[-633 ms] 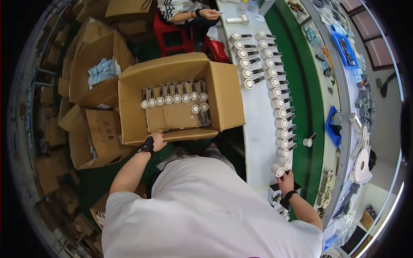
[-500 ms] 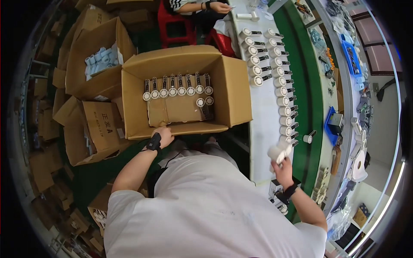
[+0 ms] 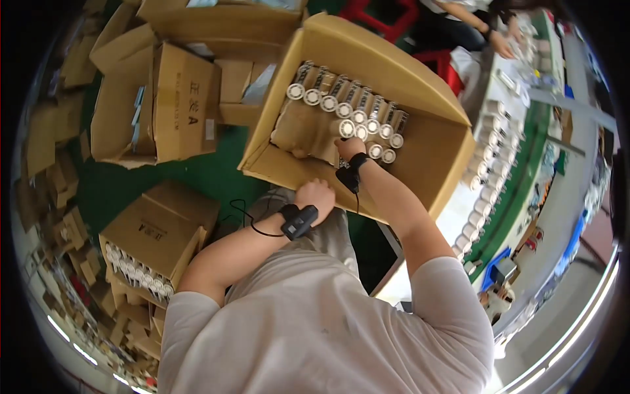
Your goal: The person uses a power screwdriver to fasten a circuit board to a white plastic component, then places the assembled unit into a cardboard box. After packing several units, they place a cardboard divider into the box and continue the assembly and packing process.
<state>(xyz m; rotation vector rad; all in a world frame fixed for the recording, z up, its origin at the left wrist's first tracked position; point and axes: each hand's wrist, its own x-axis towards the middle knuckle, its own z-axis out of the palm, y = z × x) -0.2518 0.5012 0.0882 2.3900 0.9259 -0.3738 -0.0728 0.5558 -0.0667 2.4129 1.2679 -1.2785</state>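
A large open cardboard box (image 3: 420, 72) stands in front of me, holding rows of white round-headed devices (image 3: 344, 109) with dark labelled handles. My right hand (image 3: 350, 150) is down inside it, fingers closed around a pair of these white devices (image 3: 346, 128), just nearer to me than the back row. The handles of this pair are mostly hidden by my hand and the neighbouring pieces. At the box's near edge, my left hand (image 3: 316, 197) has its fingers bent over the cardboard. Brown cardboard (image 3: 303, 134) shows at the left of the box's inside.
On the right, a long white table (image 3: 453, 213) carries two rows of similar devices (image 3: 489, 177). Another person's hand (image 3: 502, 46) is at its far end. More cartons (image 3: 187, 98) stand at left, and one lower left (image 3: 154, 223) has several devices at its side.
My right hand has swung from the table into the box with the two white devices. The view has turned right, and my left hand stays at the box's near edge.
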